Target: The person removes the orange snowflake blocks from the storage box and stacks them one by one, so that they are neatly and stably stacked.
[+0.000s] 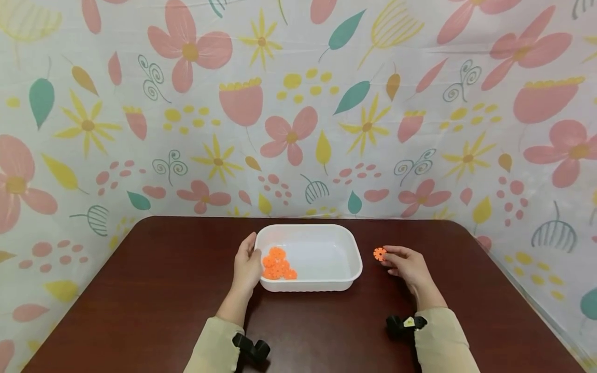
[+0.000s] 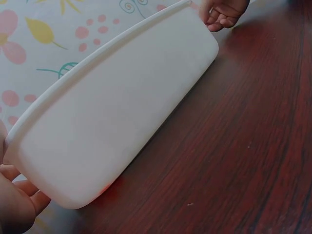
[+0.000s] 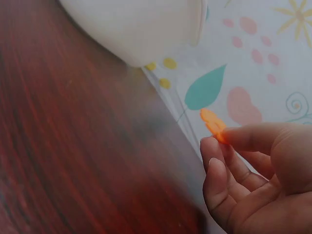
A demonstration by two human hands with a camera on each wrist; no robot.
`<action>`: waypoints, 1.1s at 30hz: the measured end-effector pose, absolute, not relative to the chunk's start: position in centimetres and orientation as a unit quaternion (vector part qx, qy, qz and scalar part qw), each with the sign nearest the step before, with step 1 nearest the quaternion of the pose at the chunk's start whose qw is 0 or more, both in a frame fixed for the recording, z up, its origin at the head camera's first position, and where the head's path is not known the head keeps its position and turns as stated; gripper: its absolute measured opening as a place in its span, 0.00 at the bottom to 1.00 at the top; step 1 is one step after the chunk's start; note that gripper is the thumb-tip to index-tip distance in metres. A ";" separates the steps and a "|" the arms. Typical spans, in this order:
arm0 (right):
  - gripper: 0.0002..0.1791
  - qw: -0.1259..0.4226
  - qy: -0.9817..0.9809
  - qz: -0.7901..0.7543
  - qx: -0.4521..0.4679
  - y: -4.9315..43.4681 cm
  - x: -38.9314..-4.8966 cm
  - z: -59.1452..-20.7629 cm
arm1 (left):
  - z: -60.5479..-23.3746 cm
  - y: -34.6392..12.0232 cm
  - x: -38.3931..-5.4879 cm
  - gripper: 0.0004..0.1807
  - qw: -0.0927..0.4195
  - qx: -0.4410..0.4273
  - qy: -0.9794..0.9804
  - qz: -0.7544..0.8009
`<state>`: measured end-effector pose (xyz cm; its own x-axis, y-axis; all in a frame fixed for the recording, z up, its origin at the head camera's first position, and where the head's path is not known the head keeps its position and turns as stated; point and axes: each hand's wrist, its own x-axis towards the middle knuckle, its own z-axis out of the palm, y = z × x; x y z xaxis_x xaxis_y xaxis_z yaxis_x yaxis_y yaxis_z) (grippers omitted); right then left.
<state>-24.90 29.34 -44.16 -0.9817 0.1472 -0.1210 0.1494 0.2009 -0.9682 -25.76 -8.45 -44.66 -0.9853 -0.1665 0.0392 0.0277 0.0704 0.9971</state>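
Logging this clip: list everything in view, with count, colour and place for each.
Tub: one, white, on the table between the hands.
Loose orange pieces: several, overlapping too much to count, orange, heaped at the tub's left end.
Held piece: one, orange, notched edge, off the table right of the tub.
Table: one, dark reddish brown, under the tub.
Patterned backdrop: one, white with pink, yellow and teal plant motifs, behind the table.
Wrist devices: two, black, one at each wrist.
Sleeves: two, beige, on the forearms.
Left hand: one, bare, gripping the tub's left end.
Right hand: one, bare, pinching the held piece.
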 end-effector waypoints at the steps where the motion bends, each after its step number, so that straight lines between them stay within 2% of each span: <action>1: 0.24 0.002 0.774 -0.625 0.098 29.4 -24.9 -44.2 | -44.6 -8.4 -25.8 0.26 0.068 0.050 -0.728 -0.681; 33: 0.17 -0.034 0.844 -0.517 0.139 29.0 -25.4 -44.8 | -44.5 -8.2 -25.9 0.26 0.065 0.047 -0.716 -0.693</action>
<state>-25.35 29.00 -44.80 -0.9592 0.2693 -0.0863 0.1994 0.4277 -0.8817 -25.94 -8.19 -44.47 -0.9871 -0.1576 0.0288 0.0237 0.0340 0.9991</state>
